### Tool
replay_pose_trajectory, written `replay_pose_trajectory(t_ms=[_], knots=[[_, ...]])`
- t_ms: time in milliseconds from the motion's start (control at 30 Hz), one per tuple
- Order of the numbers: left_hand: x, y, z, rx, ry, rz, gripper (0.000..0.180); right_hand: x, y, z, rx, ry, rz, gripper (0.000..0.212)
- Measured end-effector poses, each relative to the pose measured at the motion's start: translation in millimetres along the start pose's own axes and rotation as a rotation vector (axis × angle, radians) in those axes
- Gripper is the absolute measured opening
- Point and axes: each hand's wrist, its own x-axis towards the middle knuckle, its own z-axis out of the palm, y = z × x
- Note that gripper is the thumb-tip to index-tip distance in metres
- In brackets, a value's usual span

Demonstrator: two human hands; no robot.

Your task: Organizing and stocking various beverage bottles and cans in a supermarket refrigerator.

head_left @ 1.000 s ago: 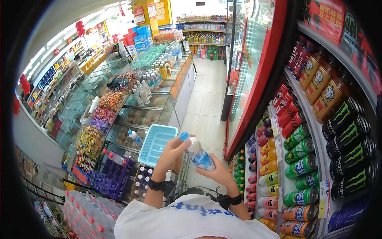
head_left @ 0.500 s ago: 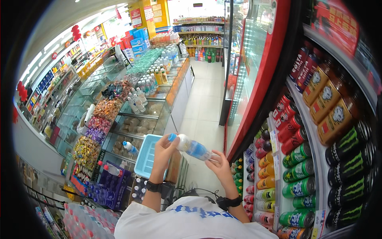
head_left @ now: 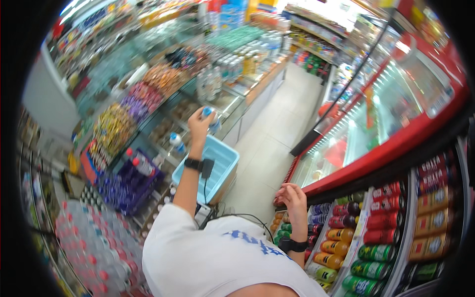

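Note:
My left hand (head_left: pixel 198 126) reaches out over the glass counter, its fingers closed round the top of a bottle with a blue cap (head_left: pixel 214 124). The bottle stands upright just past the far edge of a light blue plastic basket (head_left: pixel 230 159); motion blur hides whether its base touches the glass. Left of that hand is another blue-capped bottle (head_left: pixel 177 142) on the counter. My right hand (head_left: pixel 295 202) is empty, with its fingers loosely bent and apart, beside the drink shelves and the red-framed cooler (head_left: pixel 341 173).
Piles of wrapped candy (head_left: pixel 113 126) and rows of bottles (head_left: pixel 232 67) cover the counter (head_left: pixel 250 96). A purple crate (head_left: pixel 148 180) and shrink-wrapped bottles (head_left: pixel 94 242) stand at left. Shelves of cans (head_left: pixel 381 232) line the right. A tiled floor aisle (head_left: pixel 267 128) runs between.
The bottle, earlier tilted between both hands, has gone to the left and forward in my left hand. My right hand has let go and drawn aside. The view has turned.

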Motion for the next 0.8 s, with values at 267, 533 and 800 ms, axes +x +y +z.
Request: replay_pose_trajectory(t_ms=[267,533,800], knots=[[61.2,-104.6,-58.0,0.46,0.11,-0.103,0.036,27.9,4.1,5.6,-0.007,0.014,0.075,0.022],[68.3,-155.6,-87.3,0.702,0.089,-0.123,0.03,33.7,13.5,-3.0,-0.007,0.058,0.11,0.022],[72.5,-175.0,-94.8,0.906,0.023,-0.278,0.029,33.7,13.9,-1.8,-0.014,0.11,0.129,0.022]])
